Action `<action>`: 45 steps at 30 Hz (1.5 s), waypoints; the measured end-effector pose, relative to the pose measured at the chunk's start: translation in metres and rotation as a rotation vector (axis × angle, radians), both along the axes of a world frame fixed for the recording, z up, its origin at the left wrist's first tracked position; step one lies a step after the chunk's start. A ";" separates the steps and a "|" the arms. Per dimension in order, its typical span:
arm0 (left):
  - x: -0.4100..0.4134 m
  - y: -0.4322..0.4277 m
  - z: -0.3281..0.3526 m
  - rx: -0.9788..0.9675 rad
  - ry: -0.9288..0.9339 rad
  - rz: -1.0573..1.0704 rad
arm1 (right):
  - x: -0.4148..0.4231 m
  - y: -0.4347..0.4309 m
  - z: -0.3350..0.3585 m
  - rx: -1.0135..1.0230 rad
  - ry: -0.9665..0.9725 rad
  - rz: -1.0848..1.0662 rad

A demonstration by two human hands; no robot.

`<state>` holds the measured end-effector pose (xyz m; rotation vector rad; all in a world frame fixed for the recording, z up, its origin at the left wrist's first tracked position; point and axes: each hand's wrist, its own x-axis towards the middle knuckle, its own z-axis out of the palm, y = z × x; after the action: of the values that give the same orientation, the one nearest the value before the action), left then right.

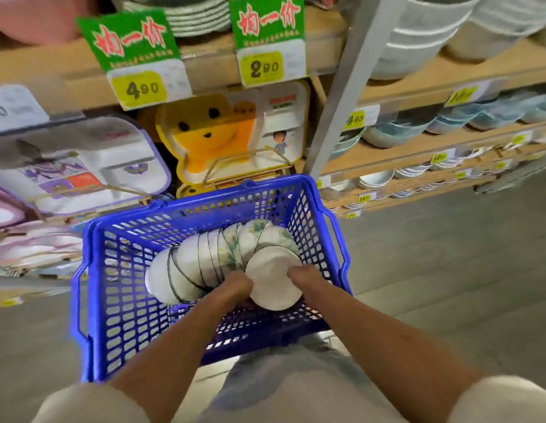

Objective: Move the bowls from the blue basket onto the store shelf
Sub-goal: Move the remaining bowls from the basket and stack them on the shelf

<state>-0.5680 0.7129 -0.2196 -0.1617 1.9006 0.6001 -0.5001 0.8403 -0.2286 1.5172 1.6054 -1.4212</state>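
Observation:
A blue plastic basket (pixel 119 325) stands on the floor in front of me. Inside it lies a curved row of several nested white bowls (pixel 204 257) with dark rims and green patterns, lying on their sides. Both my hands reach into the basket. My left hand (pixel 232 290) grips the left edge of the nearest bowl (pixel 273 285), whose underside faces me. My right hand (pixel 302 277) grips the right edge of the same bowl. The wooden store shelf (pixel 418 154) rises behind and to the right of the basket.
Children's divided plates, a yellow bear one (pixel 213 138) and a purple one (pixel 91 169), lean on the shelf behind the basket. Green price signs (pixel 137 56) hang above. A grey metal upright (pixel 342 96) divides the shelving. Stacked bowls (pixel 418 35) fill the right-hand shelves. Grey floor lies on the right.

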 end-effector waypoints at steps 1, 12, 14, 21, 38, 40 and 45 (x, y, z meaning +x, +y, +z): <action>-0.001 -0.002 0.007 0.020 0.008 0.022 | 0.000 0.002 0.005 0.003 0.034 0.005; -0.048 -0.026 0.146 0.381 -0.057 0.203 | -0.023 0.028 0.141 -0.239 0.607 0.010; -0.053 -0.028 0.170 0.444 -0.050 0.190 | -0.027 0.028 0.168 -0.251 0.727 -0.021; -0.053 -0.018 0.233 0.549 0.330 0.029 | -0.026 0.036 0.248 -0.236 0.907 -0.179; 0.087 0.144 0.360 1.197 0.349 0.645 | 0.098 0.153 0.366 -0.262 1.224 -0.398; 0.109 0.171 0.368 1.202 0.316 0.655 | 0.119 0.177 0.373 -0.239 1.277 -0.427; 0.148 0.231 0.389 1.223 0.272 0.654 | 0.160 0.232 0.391 -0.209 1.396 -0.424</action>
<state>-0.4197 0.9438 0.1696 0.1156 1.3813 2.1848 -0.3404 1.0719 0.1625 0.6356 1.6454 -3.1579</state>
